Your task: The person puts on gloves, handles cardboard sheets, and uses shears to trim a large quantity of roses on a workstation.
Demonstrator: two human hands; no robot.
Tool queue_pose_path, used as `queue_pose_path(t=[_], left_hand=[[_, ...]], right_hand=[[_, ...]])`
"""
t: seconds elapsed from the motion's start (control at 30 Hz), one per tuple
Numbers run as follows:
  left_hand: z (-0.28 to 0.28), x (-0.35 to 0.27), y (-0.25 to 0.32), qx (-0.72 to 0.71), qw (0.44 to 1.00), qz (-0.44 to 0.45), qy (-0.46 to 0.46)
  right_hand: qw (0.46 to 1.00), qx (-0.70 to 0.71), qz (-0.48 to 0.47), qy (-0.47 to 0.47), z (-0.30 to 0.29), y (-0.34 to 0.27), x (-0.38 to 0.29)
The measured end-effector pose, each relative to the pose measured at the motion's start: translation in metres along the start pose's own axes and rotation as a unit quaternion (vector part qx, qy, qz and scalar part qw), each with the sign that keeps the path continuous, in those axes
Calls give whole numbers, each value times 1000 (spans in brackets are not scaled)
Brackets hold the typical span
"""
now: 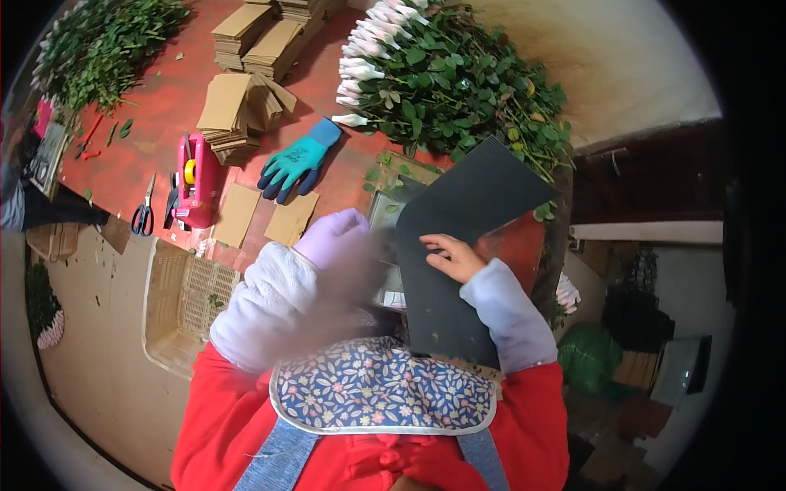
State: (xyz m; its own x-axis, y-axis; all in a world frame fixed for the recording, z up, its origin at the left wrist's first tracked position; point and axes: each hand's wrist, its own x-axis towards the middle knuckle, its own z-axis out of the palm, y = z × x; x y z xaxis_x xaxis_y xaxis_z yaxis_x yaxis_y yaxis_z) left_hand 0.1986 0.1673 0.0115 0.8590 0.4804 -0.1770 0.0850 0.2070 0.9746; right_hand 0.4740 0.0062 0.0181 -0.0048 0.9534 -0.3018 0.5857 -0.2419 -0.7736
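My right hand (pixel 454 256), bare, lies on a bent black sheet (pixel 445 294) with its fingers slightly apart. The sheet's upper part has fine ridges at its far end and slants to the right. My left hand (pixel 334 232), in a lilac glove, is over the table's front edge, left of the sheet. A brown blur covers part of it and the forearm, so its fingers are hidden. Between the hands shows part of a metal and glass surface (pixel 393 279). A teal and navy work glove (pixel 299 159) and two cardboard pieces (pixel 291 218) lie beyond my left hand.
Rose stems with white-sleeved heads (pixel 442 86) are heaped at the back right, more greenery (pixel 116 49) far left. Cardboard stacks (pixel 230 110), a pink tape dispenser (pixel 195 184) and scissors (pixel 144 208) stand or lie on the red table (pixel 153 129). A plastic crate (pixel 184 301) is below left.
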Motion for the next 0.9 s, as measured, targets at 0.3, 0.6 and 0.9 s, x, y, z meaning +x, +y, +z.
queue_pose_path(t=[0.3,0.6,0.9], left_hand=[[18,77,-43,61,966,-35,-250],[5,55,-45,46,974,-92,-199],[1,56,-70,43,978,-122,-165]], right_hand=[[986,-15,64,-150,24,18,38],[989,31,42,-141,6,33,34],[983,-126,-105,-82,17,57,33]])
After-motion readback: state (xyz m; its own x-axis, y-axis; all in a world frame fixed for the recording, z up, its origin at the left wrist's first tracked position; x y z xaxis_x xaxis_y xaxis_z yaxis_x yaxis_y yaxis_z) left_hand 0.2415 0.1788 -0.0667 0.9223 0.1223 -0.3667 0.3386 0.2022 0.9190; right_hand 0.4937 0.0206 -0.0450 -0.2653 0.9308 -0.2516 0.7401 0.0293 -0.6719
